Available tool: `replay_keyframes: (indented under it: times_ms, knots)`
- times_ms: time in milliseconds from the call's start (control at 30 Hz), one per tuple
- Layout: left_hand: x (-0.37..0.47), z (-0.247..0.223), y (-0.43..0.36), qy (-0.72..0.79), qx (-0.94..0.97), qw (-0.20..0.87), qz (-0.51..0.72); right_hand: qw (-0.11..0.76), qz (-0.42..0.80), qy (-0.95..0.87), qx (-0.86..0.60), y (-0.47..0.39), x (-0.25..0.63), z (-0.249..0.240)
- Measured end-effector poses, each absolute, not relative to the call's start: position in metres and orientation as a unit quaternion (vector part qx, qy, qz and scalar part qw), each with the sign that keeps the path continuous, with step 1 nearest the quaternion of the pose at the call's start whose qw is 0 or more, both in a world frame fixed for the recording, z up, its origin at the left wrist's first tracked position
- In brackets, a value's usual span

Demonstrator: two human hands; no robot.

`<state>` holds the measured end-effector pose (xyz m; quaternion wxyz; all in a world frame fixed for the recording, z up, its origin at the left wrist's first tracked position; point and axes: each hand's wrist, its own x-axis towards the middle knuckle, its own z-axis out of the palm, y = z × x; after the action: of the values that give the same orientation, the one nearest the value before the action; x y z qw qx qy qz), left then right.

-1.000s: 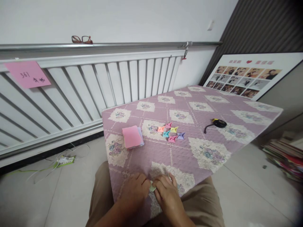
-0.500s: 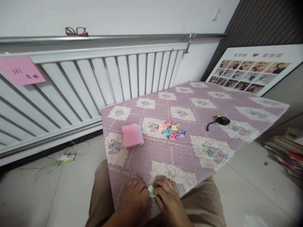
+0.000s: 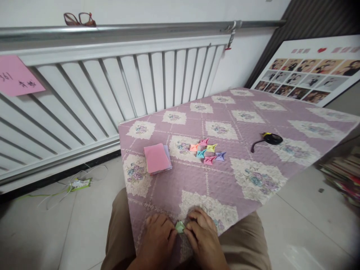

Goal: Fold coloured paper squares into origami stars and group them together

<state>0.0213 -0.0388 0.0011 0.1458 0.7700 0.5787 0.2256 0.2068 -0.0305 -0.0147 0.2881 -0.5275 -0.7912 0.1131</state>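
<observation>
Close to the table's near edge, a small folded piece of light green paper (image 3: 180, 226) lies between my hands. My left hand (image 3: 159, 236) is closed, its thumb and fingertips at the paper's left side. On the right side, my right hand (image 3: 203, 233) pinches the paper between thumb and forefinger, other fingers curled. Farther up the cloth sit several small folded paper figures (image 3: 208, 160) in pink, orange, yellow, blue and purple. A stack of square coloured paper (image 3: 158, 159), pink on top, rests to their left.
A patterned purple cloth (image 3: 180, 183) covers the table. A black and yellow tape measure (image 3: 272, 138) lies at the right. Behind stands a white radiator (image 3: 157, 82) with glasses (image 3: 80, 19) on the pipe above. A power strip (image 3: 81, 184) is on the floor.
The camera view has shifted slightly. My right fingers have moved a little away from the green paper, showing more of it. The figures and paper stack stay in place on the table.
</observation>
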Motion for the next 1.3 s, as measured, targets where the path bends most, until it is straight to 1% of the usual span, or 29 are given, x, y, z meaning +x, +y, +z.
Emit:
replay_keyframes:
  times_ms: [100, 300, 467, 700, 1000, 1067, 1200, 1300]
  knots:
    - [0.023, 0.003, -0.037, 0.592, 0.766, 0.144, 0.206, 0.294, 0.095, -0.787, -0.534, -0.03, 0.205, -0.015]
    - [0.024, 0.012, -0.032, 0.609, 0.76, 0.172, 0.148, 0.294, 0.077, -0.78, -0.547, -0.029, 0.202, -0.018]
    - [0.023, 0.016, -0.029, 0.609, 0.76, 0.184, 0.128, 0.292, 0.071, -0.776, -0.554, -0.03, 0.201, -0.021]
    - [0.023, 0.015, -0.028, 0.603, 0.765, 0.182, 0.135, 0.295, 0.068, -0.773, -0.558, -0.03, 0.199, -0.019]
    - [0.02, 0.009, -0.027, 0.596, 0.767, 0.165, 0.168, 0.284, 0.093, -0.762, -0.574, -0.03, 0.198, -0.016]
    - [0.019, 0.005, -0.027, 0.574, 0.786, 0.152, 0.174, 0.282, 0.096, -0.763, -0.574, -0.03, 0.198, -0.015]
    - [0.016, -0.003, -0.027, 0.46, 0.865, 0.084, 0.181, 0.281, 0.084, -0.767, -0.57, -0.031, 0.199, -0.014]
    - [0.015, -0.002, -0.027, 0.409, 0.896, 0.049, 0.167, 0.287, 0.051, -0.78, -0.553, -0.033, 0.202, -0.015]
